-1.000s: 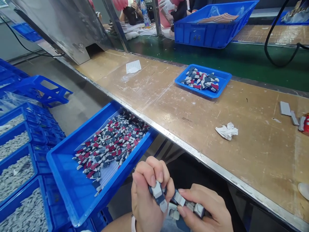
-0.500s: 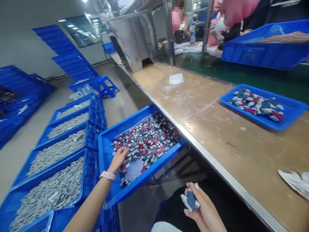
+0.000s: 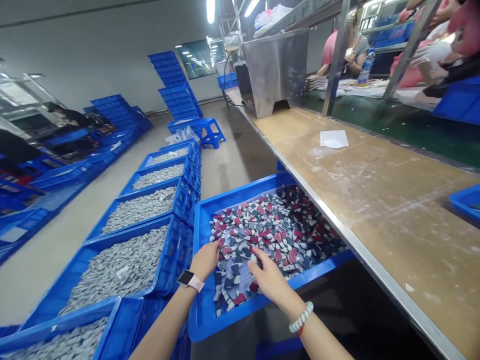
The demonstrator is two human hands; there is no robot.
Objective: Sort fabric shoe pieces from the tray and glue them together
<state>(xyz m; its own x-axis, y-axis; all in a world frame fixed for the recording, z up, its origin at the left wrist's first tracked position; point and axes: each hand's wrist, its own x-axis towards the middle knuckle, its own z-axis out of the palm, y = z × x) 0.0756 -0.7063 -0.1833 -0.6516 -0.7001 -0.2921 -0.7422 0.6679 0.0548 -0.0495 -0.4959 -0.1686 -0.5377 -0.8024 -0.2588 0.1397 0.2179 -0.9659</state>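
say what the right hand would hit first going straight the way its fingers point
Most likely the heap of red, white and navy cut pieces in the blue plastic crate, just ahead of the right hand. Depth is unclear, so its fingertips may already be touching them.

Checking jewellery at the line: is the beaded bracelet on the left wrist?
No, the beaded bracelet is on the right wrist; the left wrist wears a pink-strapped smartwatch.

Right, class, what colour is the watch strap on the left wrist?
The watch strap is pale pink, as the head view shows.
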